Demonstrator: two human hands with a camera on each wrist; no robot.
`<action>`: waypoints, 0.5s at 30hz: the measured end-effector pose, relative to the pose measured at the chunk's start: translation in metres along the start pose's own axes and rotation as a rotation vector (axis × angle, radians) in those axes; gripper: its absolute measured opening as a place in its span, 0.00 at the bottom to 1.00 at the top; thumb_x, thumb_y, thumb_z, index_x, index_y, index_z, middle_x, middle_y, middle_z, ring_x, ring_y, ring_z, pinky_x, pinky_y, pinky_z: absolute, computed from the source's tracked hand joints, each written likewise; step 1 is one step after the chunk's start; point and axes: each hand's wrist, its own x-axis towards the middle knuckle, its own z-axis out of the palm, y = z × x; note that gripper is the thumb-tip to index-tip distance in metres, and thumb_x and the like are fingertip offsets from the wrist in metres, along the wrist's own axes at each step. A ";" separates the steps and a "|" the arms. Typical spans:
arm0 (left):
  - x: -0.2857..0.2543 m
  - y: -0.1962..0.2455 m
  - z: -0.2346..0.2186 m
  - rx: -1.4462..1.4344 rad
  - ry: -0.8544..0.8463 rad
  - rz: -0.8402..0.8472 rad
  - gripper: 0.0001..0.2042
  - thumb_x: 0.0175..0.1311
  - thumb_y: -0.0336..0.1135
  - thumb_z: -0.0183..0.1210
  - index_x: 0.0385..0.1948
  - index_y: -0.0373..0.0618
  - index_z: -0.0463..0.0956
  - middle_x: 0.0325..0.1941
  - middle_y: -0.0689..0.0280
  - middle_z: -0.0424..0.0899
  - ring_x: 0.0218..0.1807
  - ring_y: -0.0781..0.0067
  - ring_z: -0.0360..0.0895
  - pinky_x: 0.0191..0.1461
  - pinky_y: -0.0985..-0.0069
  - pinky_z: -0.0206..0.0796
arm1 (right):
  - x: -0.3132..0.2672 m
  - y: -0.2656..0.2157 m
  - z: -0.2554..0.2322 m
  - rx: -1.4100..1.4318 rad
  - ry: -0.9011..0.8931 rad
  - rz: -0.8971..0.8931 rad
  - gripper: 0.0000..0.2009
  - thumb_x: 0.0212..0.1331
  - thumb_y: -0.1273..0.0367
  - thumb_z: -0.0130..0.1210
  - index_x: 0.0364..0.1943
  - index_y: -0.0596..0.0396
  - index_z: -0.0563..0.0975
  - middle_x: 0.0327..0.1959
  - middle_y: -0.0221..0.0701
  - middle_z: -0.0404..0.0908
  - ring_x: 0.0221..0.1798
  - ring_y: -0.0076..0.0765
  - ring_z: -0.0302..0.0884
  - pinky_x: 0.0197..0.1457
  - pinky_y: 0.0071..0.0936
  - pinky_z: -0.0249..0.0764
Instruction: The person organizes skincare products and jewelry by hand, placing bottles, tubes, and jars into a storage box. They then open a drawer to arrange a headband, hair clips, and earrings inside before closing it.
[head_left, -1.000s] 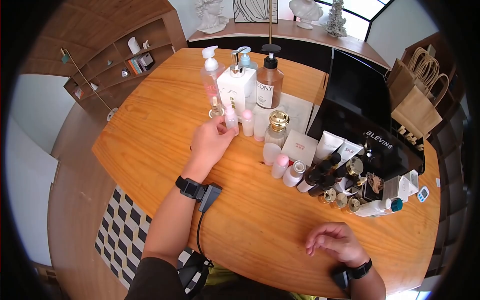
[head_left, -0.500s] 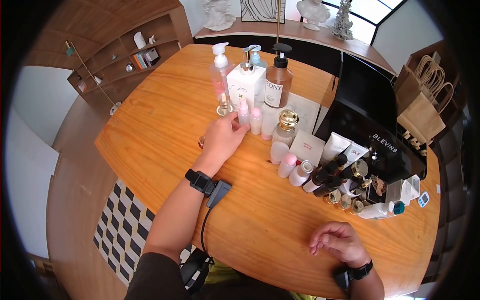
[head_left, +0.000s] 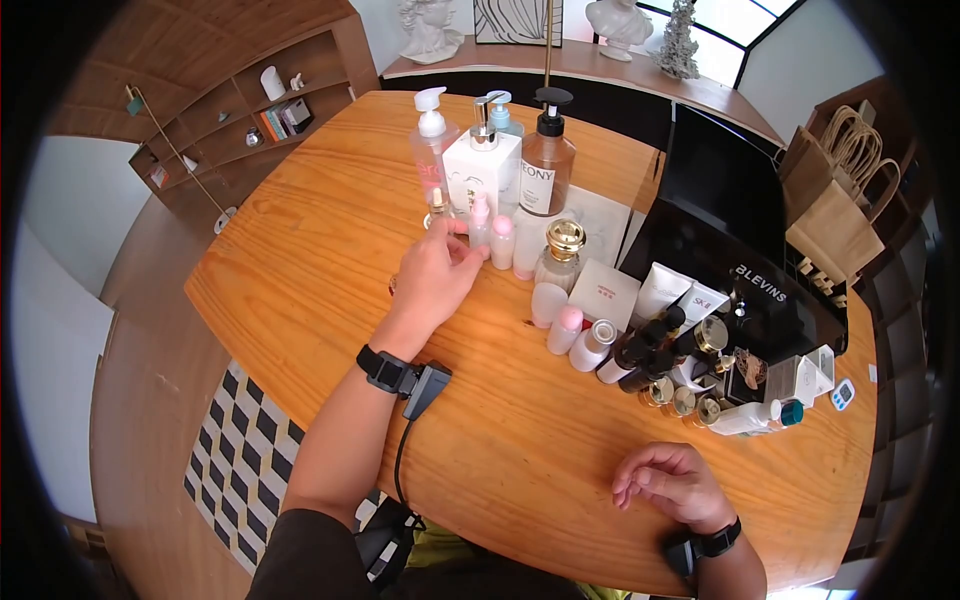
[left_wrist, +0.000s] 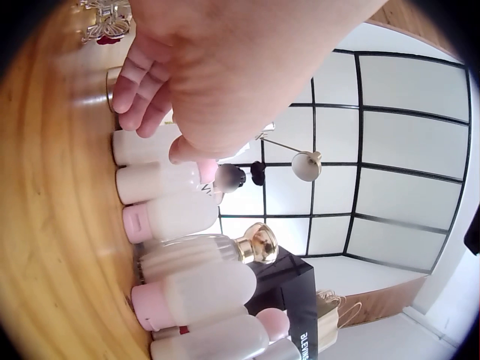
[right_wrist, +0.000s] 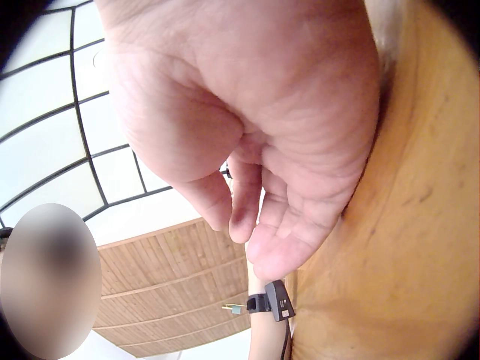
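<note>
A small pink-topped spray bottle (head_left: 479, 222) stands upright in front of a white square pump bottle (head_left: 486, 168). My left hand (head_left: 435, 272) is right beside it, thumb and fingers parted around its near side without gripping. In the left wrist view, the fingers (left_wrist: 154, 82) hang loosely over the bottle's pale body (left_wrist: 142, 146). A small bottle with a round pink cap (head_left: 502, 243) stands just right of the spray bottle. Near the table's front edge, my right hand (head_left: 672, 485) rests on its side, fingers loosely curled, holding nothing.
Left of the white pump bottle is a clear pump bottle (head_left: 432, 150); to its right, a brown one (head_left: 548, 160). A gold-capped bottle (head_left: 560, 255), a white box (head_left: 604, 292), tubes (head_left: 662, 290) and several small bottles line up toward a black box (head_left: 740, 290).
My left thumb and fingers pinched the spray bottle earlier; now they have spread off it. The bottle stays upright in the row. My right hand has not moved.
</note>
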 end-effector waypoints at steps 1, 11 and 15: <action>0.000 -0.001 0.001 0.000 -0.001 0.000 0.22 0.67 0.41 0.71 0.54 0.35 0.77 0.37 0.56 0.90 0.36 0.67 0.86 0.42 0.68 0.77 | 0.000 0.000 0.000 -0.004 -0.003 0.002 0.10 0.78 0.71 0.56 0.52 0.67 0.81 0.47 0.42 0.87 0.49 0.38 0.86 0.55 0.35 0.83; -0.008 0.010 -0.005 0.069 -0.012 -0.003 0.19 0.66 0.42 0.72 0.45 0.35 0.78 0.36 0.56 0.89 0.35 0.66 0.84 0.42 0.68 0.77 | 0.000 -0.001 0.000 -0.021 0.002 0.007 0.10 0.78 0.72 0.56 0.52 0.67 0.81 0.47 0.41 0.87 0.49 0.38 0.87 0.55 0.35 0.82; -0.015 0.025 -0.010 0.113 -0.123 -0.009 0.14 0.67 0.40 0.71 0.38 0.35 0.83 0.32 0.58 0.88 0.34 0.70 0.83 0.41 0.69 0.76 | 0.000 -0.001 -0.001 -0.019 -0.006 0.007 0.10 0.78 0.72 0.55 0.52 0.67 0.81 0.47 0.41 0.87 0.49 0.38 0.87 0.55 0.35 0.82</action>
